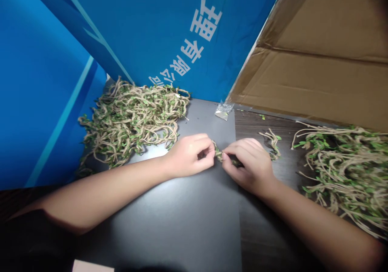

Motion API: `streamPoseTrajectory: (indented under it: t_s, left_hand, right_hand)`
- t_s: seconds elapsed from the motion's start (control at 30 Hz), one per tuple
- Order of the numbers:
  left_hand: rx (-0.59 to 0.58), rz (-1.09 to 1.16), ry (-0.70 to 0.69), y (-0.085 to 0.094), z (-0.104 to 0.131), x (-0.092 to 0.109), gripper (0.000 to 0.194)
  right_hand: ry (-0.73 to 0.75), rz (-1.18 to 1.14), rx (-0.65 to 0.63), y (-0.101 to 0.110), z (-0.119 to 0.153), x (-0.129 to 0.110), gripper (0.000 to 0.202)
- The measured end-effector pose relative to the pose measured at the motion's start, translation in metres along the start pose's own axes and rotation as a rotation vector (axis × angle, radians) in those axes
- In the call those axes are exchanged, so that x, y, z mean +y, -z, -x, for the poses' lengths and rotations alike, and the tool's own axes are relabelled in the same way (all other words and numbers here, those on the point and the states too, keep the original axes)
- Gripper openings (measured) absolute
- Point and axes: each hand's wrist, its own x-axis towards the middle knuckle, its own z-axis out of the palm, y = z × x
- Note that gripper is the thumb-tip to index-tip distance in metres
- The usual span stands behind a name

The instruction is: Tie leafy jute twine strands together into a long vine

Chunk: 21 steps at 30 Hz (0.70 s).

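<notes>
Between my two hands is a short piece of twine with green leaves, mostly hidden by my fingers. My left hand is closed, pinching its left end between thumb and fingertips. From the other side my right hand grips the same twine, thumb against forefinger. Both hands are just above the grey mat, near its right edge. Just beyond my right hand lies a loose leafy twine strand.
A big heap of leafy twine sits at the back left, and another pile lies on the dark wooden table at right. Blue printed panels and a cardboard sheet stand behind. A small clear plastic packet lies near their corner.
</notes>
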Motion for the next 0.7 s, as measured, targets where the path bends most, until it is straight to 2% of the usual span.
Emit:
streamPoseTrajectory:
  t_s: [0.17, 0.23, 0.4, 0.57, 0.7]
  left_hand:
    - [-0.006, -0.015, 0.021, 0.0002, 0.0002, 0.0004, 0.013]
    - [-0.014, -0.017, 0.025, 0.0001, 0.0006, 0.0001, 0.013]
    - [-0.02, 0.0, 0.042, 0.0003, 0.0006, 0.0001, 0.013]
    - [0.016, 0.039, 0.031, 0.0004, -0.0007, -0.0014, 0.011]
    - [0.023, 0.037, 0.039, -0.0001, -0.0011, -0.0028, 0.01]
  right_hand:
    - [0.122, 0.018, -0.043, 0.001, 0.0014, 0.0011, 0.028]
    - [0.132, 0.04, -0.058, 0.0011, 0.002, 0.0012, 0.026]
    - [0.047, 0.02, -0.066, -0.0007, 0.0012, 0.0004, 0.01]
    - [-0.109, -0.113, -0.04, -0.0021, -0.0009, 0.0016, 0.008]
    - [-0.125, -0.107, -0.054, -0.0032, -0.0002, 0.0043, 0.007]
